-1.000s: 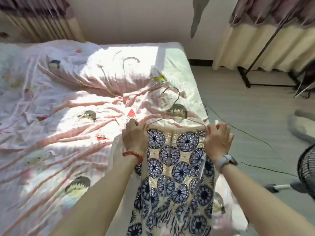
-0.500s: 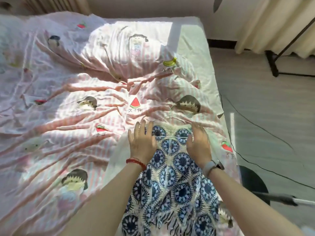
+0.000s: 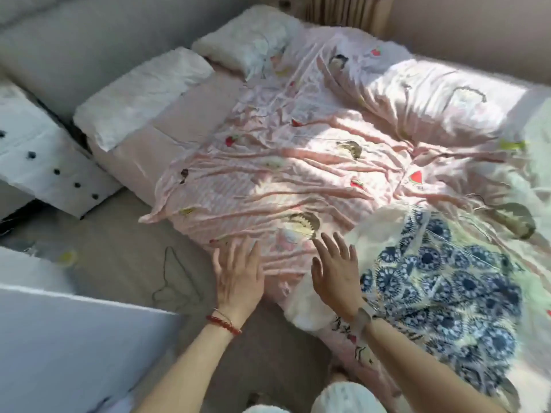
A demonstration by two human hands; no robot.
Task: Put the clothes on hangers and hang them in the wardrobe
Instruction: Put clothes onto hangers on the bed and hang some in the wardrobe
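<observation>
Near the bed's (image 3: pixel 185 138) left edge, both hands, left (image 3: pixel 238 278) and right (image 3: pixel 337 275), are spread, holding nothing; the blue-patterned garment (image 3: pixel 447 278) lies flat at right.

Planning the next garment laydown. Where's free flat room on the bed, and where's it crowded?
Free: the pink sheet strip between the pillows and the quilt, and the quilt's middle, rumpled but bare. Crowded: the near right, where the blue patterned dress lies on a wire hanger. Both hands, left hand and right hand, hover open beside it.

Two white pillows (image 3: pixel 143 93) head a bed under a rumpled pink cartoon-print quilt (image 3: pixel 298 162).
</observation>
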